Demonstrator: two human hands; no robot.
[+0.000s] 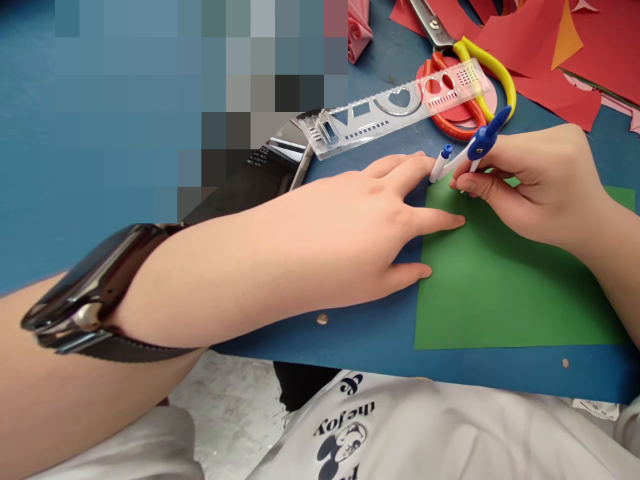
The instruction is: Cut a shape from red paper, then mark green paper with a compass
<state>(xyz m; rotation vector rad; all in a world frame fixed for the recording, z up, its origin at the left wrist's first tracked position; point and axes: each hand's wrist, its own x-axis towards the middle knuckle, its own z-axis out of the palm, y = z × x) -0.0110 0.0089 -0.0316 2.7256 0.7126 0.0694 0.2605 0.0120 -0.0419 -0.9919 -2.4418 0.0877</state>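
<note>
A sheet of green paper (pixel 500 287) lies on the blue table at the right. My left hand (pixel 380 220) rests flat with its fingers spread, the thumb and index fingertips on the paper's left edge. Between the thumb and fingers of my right hand (pixel 535 180) is a blue and white drawing compass (pixel 483 143), standing tilted over the paper's upper left corner. The compass legs are apart, and its white pen-like leg (pixel 440 163) comes down beside my left fingertips. My right fingers partly hide the other leg's tip.
Above my hands lie a clear stencil ruler (pixel 370 113) and scissors with red and yellow handles (pixel 505 73). Red paper scraps (pixel 540 40) cover the upper right. A dark phone (pixel 270 167) sits behind my left wrist. The table's front edge runs near my body.
</note>
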